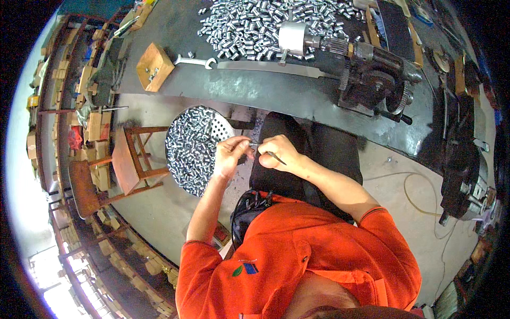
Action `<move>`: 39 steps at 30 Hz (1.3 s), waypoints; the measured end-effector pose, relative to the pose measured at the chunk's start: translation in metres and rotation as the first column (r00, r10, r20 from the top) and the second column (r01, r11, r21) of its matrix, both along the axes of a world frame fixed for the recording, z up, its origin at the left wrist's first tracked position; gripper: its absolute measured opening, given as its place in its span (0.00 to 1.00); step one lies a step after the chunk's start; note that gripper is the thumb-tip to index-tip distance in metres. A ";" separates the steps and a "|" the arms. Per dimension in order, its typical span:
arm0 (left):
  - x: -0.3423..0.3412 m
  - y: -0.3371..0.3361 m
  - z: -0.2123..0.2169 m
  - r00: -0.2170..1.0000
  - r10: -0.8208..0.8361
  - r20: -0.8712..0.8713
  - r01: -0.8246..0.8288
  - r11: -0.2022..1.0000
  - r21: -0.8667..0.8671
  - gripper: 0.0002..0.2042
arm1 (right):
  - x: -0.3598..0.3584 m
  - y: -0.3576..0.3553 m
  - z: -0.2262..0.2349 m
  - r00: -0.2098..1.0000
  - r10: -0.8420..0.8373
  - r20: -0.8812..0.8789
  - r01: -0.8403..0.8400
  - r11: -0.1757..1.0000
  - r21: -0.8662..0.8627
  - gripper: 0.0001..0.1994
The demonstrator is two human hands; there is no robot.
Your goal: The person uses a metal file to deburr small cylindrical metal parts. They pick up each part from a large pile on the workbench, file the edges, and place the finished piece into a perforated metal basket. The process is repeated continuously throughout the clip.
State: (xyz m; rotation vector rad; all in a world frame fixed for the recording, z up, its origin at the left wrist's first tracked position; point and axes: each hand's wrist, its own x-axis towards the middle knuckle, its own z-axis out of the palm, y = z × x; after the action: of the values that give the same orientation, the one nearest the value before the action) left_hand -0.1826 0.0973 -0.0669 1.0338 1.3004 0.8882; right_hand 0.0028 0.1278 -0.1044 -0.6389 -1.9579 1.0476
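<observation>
I see my left hand (229, 155) pinching 1 small metal sleeve (252, 144) at its fingertips, right beside my right hand (277, 153), which is clamped on a thin pick (275, 158). The sleeve looks light, stiff and slick, so I'd grip its sides. A tray (197, 149) of sleeves sits just left.

Heap of small shiny silver metal sleeves (265, 26), top centre: bright, polished, glinting. Round perforated metal tray (223, 126), centre left: matt grey, filled with same glossy sleeves. Dark steel workbench top (223, 87): dull, smooth, oily sheen. Pale raw wooden block (154, 66), upper left: matt, rough-sawn. Flat silver metal wrench (195, 61) beside it: satin. Black cast-metal machine with gears (372, 80), upper right: greasy, dull. Reddish-brown wooden stool (127, 159), left: worn. Orange cloth shirt (297, 255), bottom: soft, matt. Thin metal pin (275, 157) in right hand (279, 151): dark, slim.
</observation>
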 end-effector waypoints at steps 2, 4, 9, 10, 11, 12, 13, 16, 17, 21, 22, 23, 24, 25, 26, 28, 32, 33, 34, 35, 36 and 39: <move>-0.001 0.003 0.007 0.990 -0.102 -0.098 0.107 0.993 0.046 0.08 | 0.002 -0.001 0.004 1.000 -0.004 0.021 0.004 1.000 0.003 0.08; 0.000 0.008 0.021 0.974 -0.180 -0.136 0.183 0.983 0.016 0.09 | 0.000 -0.002 -0.002 1.000 -0.023 -0.001 0.023 1.000 0.001 0.07; 0.005 0.014 0.027 0.983 -0.171 -0.069 0.172 0.985 0.007 0.09 | 0.000 0.002 0.000 0.998 0.002 -0.069 -0.009 0.996 -0.092 0.08; 0.006 0.014 0.024 0.988 -0.152 -0.025 0.152 0.988 -0.003 0.09 | 0.001 0.002 0.004 0.996 0.005 -0.090 -0.014 0.994 -0.107 0.08; 0.006 0.013 0.022 0.991 -0.131 0.018 0.132 0.991 -0.014 0.09 | 0.000 0.002 0.007 0.994 0.008 -0.112 -0.022 0.992 -0.121 0.09; 0.005 0.014 0.021 0.992 -0.126 0.026 0.126 0.992 0.000 0.07 | 0.001 0.003 0.007 0.994 0.004 -0.106 -0.016 0.994 -0.105 0.10; 0.001 0.016 0.020 0.991 -0.108 -0.082 0.110 0.994 0.019 0.07 | 0.004 0.004 0.007 0.995 0.001 -0.100 -0.010 0.996 -0.088 0.10; -0.022 0.019 0.008 0.886 0.030 -0.464 0.060 0.982 0.178 0.07 | 0.011 0.005 0.018 0.974 -0.041 -0.221 0.012 0.991 -0.130 0.12; -0.027 0.019 0.008 0.773 0.032 -0.633 0.151 0.961 0.233 0.07 | 0.012 0.004 0.022 0.958 -0.071 -0.279 0.024 0.985 -0.169 0.13; -0.034 0.017 0.001 0.484 0.152 -0.862 0.337 0.877 0.344 0.10 | 0.011 0.002 0.021 0.933 0.005 -0.361 -0.058 0.989 -0.136 0.16; -0.033 0.016 -0.001 0.482 0.167 -0.860 0.345 0.866 0.362 0.09 | 0.009 0.002 0.020 0.926 0.015 -0.378 -0.076 0.986 -0.147 0.19; -0.031 0.016 -0.002 0.483 0.182 -0.857 0.352 0.855 0.380 0.09 | 0.009 0.002 0.019 0.930 0.018 -0.367 -0.081 0.984 -0.157 0.20; -0.029 0.017 -0.002 0.481 0.180 -0.858 0.361 0.852 0.380 0.09 | 0.009 0.002 0.017 0.934 0.021 -0.357 -0.086 0.982 -0.166 0.21; -0.028 0.017 -0.003 0.479 0.179 -0.859 0.364 0.850 0.380 0.09 | 0.009 0.002 0.016 0.938 0.024 -0.347 -0.090 0.980 -0.175 0.21; -0.027 0.018 -0.004 0.476 0.180 -0.861 0.368 0.848 0.381 0.09 | 0.009 0.003 0.017 0.941 0.025 -0.338 -0.089 0.980 -0.176 0.22; -0.025 0.019 -0.004 0.489 0.204 -0.848 0.364 0.836 0.411 0.08 | 0.011 0.004 0.019 0.946 0.026 -0.322 -0.087 0.980 -0.177 0.22; -0.027 0.019 -0.002 0.477 0.177 -0.861 0.362 0.853 0.376 0.08 | 0.011 0.004 0.024 0.951 0.034 -0.308 -0.091 0.981 -0.171 0.22; -0.027 0.019 -0.003 0.478 0.174 -0.861 0.358 0.856 0.372 0.08 | 0.012 0.004 0.025 0.948 0.043 -0.315 -0.103 0.979 -0.176 0.22; -0.028 0.019 -0.004 0.480 0.170 -0.861 0.354 0.860 0.368 0.08 | 0.012 0.004 0.025 0.945 0.052 -0.322 -0.115 0.977 -0.181 0.22; -0.026 0.020 -0.004 0.478 0.169 -0.862 0.371 0.851 0.373 0.08 | 0.011 0.004 0.024 0.943 0.053 -0.328 -0.120 0.975 -0.187 0.21; -0.025 0.020 -0.005 0.476 0.168 -0.863 0.388 0.841 0.378 0.07 | 0.010 0.005 0.022 0.941 0.054 -0.333 -0.124 0.974 -0.192 0.21; -0.014 0.017 -0.003 0.489 0.126 -0.863 0.406 0.843 0.354 0.08 | 0.007 0.006 0.016 0.956 0.079 -0.284 -0.144 0.966 -0.215 0.21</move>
State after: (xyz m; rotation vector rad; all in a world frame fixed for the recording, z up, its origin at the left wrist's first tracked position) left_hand -0.1967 0.1144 -0.0698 2.2188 1.7880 0.5582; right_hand 0.0101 0.1339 -0.0888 -0.4816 -1.6591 1.3752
